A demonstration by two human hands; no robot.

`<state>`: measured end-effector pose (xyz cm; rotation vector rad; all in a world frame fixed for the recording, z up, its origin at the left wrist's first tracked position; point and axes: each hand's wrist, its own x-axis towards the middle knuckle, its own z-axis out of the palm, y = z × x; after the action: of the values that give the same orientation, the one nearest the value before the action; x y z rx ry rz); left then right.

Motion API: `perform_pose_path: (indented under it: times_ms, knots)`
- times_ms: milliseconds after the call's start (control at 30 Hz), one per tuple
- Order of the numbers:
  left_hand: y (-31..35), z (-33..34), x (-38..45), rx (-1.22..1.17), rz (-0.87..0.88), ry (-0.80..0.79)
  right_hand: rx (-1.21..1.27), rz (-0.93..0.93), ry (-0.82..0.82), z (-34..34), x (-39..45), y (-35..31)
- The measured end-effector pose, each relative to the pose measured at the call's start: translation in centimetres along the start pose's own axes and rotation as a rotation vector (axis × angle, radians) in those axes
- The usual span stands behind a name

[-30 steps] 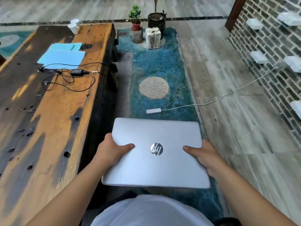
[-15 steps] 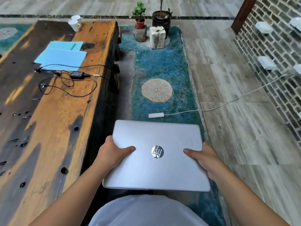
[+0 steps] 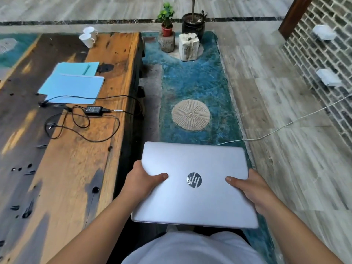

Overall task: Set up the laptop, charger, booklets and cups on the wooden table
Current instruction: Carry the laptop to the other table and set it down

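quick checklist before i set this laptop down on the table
1. Both hands hold it: ok. The left hand and right hand each have a grip on a side of the closed silver laptop.
2. Lid shut: ok.
3. Laptop over the table: not ok, it is over the floor beside the long wooden table.
4. Bare landing spot: ok, the near part of the tabletop is free.
5. Clear of the black charger with coiled cable, light blue booklets and white cups: ok, all lie farther up the table.
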<state>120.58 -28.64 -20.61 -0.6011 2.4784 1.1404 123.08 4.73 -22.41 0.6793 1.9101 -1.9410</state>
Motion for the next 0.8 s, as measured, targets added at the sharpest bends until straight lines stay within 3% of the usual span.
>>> perform_pose_path:
  times_ms: [533,800]
  knots:
    - [12.9,1.8,17.0,-0.047,-0.098,0.102,-0.075,0.003,-0.128,-2.4,22.2,-13.2]
    - [14.5,0.0,19.8,-0.19,-0.264,0.258,-0.258,-0.027,-0.392,1.7,31.4,-21.5]
